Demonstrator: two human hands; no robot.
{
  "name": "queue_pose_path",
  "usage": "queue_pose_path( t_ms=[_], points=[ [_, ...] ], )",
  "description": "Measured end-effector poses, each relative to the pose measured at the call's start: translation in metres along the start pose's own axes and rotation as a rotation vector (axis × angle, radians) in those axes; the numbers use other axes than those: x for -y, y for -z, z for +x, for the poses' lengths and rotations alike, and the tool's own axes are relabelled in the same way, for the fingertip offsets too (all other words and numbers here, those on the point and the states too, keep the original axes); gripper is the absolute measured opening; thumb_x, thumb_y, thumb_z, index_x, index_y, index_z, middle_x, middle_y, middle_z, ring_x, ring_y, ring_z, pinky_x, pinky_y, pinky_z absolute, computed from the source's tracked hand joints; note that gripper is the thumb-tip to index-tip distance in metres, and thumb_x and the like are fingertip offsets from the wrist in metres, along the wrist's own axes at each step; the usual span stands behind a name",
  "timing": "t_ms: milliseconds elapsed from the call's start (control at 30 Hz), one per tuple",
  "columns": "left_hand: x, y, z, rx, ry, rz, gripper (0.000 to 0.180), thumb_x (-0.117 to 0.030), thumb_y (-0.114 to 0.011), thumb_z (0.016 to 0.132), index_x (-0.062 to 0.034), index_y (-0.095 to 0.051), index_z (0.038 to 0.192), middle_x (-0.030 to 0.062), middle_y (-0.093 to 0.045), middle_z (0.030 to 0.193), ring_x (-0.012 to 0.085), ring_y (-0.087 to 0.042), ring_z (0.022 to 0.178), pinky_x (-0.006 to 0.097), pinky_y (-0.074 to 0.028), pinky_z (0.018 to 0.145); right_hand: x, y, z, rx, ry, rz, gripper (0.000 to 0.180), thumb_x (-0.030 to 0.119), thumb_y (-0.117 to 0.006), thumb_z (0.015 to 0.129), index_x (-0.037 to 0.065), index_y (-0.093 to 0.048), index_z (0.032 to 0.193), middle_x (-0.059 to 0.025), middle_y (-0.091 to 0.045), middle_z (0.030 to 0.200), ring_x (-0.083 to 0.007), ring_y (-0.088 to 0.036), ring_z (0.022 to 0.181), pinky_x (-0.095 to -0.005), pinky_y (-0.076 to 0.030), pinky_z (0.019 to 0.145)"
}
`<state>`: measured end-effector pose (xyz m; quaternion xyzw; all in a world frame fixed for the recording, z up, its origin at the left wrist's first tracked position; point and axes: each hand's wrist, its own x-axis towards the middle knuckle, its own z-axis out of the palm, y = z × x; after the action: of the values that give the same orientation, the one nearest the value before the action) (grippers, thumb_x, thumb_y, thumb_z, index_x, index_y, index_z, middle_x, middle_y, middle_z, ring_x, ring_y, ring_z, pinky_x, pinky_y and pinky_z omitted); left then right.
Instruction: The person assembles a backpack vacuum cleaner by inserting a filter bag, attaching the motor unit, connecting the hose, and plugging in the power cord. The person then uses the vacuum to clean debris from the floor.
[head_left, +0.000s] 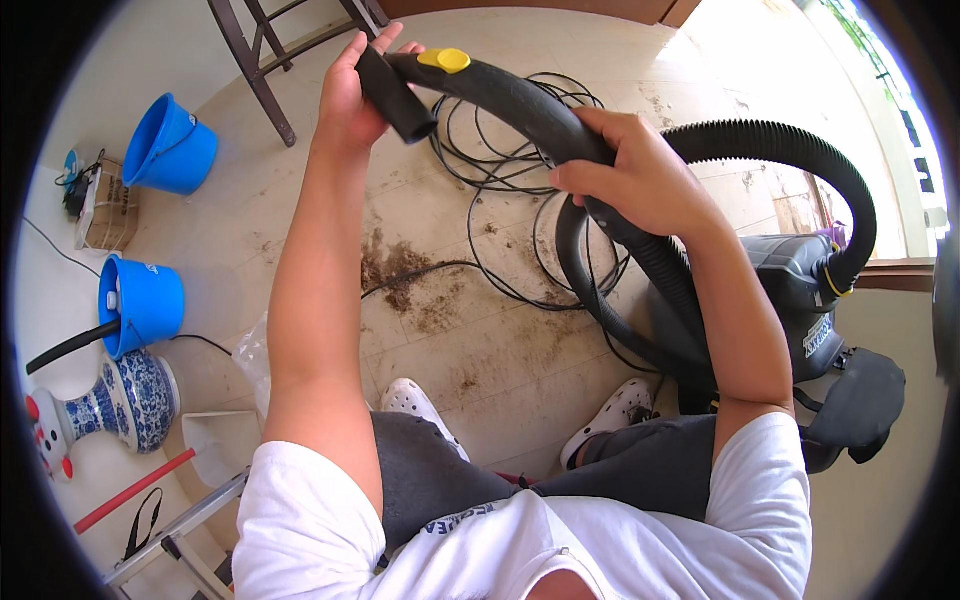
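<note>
My right hand (640,172) is wrapped round the curved black handle tube (510,92) of a vacuum cleaner, which has a yellow slider (444,61) on its upper side. At the tube's far end my left hand (352,95) holds a short black nozzle (396,98); its fingers are partly hidden behind it. Nozzle and tube end meet there, but I cannot tell whether they are joined. From the handle a ribbed black hose (790,140) loops right to the dark vacuum cleaner body (785,290) beside my right arm.
A black cable (480,215) lies coiled on the floor near scattered brown dirt (395,275). Left stand two blue buckets (172,150), a blue-and-white vase (140,400) and a dustpan (222,445) with a red handle. Dark stool legs (245,65) rise at the back.
</note>
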<state>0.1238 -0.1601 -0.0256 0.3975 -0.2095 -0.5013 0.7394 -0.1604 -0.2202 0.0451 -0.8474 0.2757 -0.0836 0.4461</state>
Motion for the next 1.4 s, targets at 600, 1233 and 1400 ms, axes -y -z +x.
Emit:
queue_pose_path(
  t_ms=[600, 1233, 1400],
  points=[
    [-0.003, -0.038, 0.001, -0.24, -0.041, 0.061, 0.047, -0.03, -0.029, 0.098, 0.0075, -0.052, 0.114, 0.0154, -0.058, 0.111, 0.0263, -0.054, 0.105, 0.038, -0.042, 0.097, 0.0, 0.016, -0.002, -0.083, 0.093, -0.277, 0.047, 0.042, -0.063, 0.076, -0.003, -0.061, 0.089, -0.0157, -0.06, 0.067, -0.0246, -0.061, 0.063, -0.0359, -0.047, 0.062],
    [0.009, -0.015, 0.018, -0.257, -0.012, 0.09, 0.045, -0.031, -0.033, 0.097, 0.005, -0.054, 0.114, 0.0134, -0.061, 0.105, 0.0237, -0.056, 0.098, 0.038, -0.045, 0.091, -0.009, 0.008, 0.008, -0.07, 0.158, -0.336, 0.046, 0.043, -0.065, 0.079, -0.001, -0.06, 0.091, -0.0078, -0.054, 0.062, -0.0163, -0.051, 0.056, -0.031, -0.041, 0.054],
    [0.018, 0.001, 0.035, -0.159, 0.068, 0.073, 0.046, -0.033, -0.031, 0.097, 0.0045, -0.056, 0.106, 0.0143, -0.061, 0.094, 0.0238, -0.057, 0.082, 0.035, -0.047, 0.078, -0.006, 0.016, 0.004, -0.034, 0.104, -0.404, 0.051, 0.046, -0.064, 0.079, -0.001, -0.058, 0.097, -0.0122, -0.059, 0.065, -0.0258, -0.057, 0.06, -0.0364, -0.045, 0.059]
  ],
)
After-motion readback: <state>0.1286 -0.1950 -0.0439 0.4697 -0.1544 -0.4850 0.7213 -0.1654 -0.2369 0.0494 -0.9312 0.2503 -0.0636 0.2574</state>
